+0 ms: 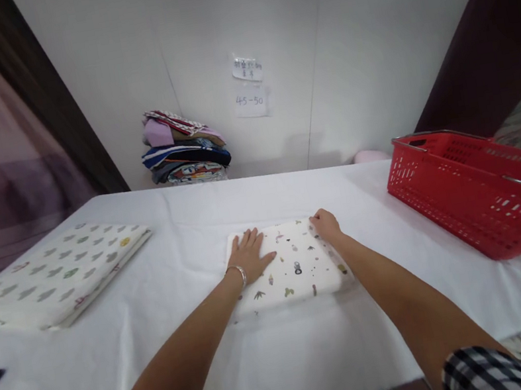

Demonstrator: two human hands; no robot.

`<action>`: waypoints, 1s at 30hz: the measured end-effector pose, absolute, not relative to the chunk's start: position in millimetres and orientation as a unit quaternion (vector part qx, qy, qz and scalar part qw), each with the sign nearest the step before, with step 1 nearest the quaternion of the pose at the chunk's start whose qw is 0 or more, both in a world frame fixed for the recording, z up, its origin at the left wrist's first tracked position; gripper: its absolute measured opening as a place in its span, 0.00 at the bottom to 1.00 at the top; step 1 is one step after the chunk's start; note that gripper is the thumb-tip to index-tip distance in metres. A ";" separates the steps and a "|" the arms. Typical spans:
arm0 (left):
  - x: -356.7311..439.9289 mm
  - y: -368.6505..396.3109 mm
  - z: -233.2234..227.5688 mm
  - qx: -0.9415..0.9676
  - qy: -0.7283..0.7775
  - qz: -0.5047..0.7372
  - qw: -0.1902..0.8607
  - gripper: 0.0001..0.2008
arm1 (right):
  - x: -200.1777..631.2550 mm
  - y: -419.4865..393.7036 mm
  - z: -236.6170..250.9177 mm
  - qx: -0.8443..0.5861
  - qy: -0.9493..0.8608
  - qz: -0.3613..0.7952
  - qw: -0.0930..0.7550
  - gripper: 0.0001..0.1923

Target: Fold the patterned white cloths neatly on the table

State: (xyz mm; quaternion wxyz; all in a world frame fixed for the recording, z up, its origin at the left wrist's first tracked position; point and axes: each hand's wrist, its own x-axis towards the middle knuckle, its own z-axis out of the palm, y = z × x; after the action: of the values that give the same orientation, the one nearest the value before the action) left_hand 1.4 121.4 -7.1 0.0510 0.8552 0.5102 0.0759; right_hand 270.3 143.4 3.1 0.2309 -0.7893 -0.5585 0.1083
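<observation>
A folded white cloth (291, 270) printed with small plants and figures lies on the table in front of me. My left hand (251, 256) rests flat on its left side, fingers spread, with a silver bracelet at the wrist. At the far right corner of the cloth, my right hand (326, 225) is closed, its fingers gripping the edge. The fingertips of the right hand are partly hidden from me.
A folded cloth with grey clouds (66, 266) lies at the left on the white-covered table (210, 365). A red plastic basket (487, 195) stands at the right. Behind the table are stacked folded fabrics (185, 151) and paper signs (252, 101) on the wall.
</observation>
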 end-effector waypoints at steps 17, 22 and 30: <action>4.0 119.9 -4.8 0.853 0.516 0.065 0.033 0.33 | 170.6 106.8 14.7 -0.534 -0.831 0.114 0.105 0.35; 3.6 120.3 -4.4 0.855 0.515 0.047 0.038 0.37 | 198.9 115.7 5.7 -0.575 -0.809 0.112 0.058 0.38; 4.4 121.4 -5.7 0.854 0.515 0.057 0.048 0.38 | 247.9 127.0 7.2 -0.690 -0.720 0.070 0.002 0.42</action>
State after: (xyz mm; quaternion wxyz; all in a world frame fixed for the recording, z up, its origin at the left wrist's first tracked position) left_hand 4.4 121.4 -5.7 0.0477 0.8542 0.5146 0.0565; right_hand 247.9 127.0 7.2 0.0015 -0.6900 -0.7204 0.0701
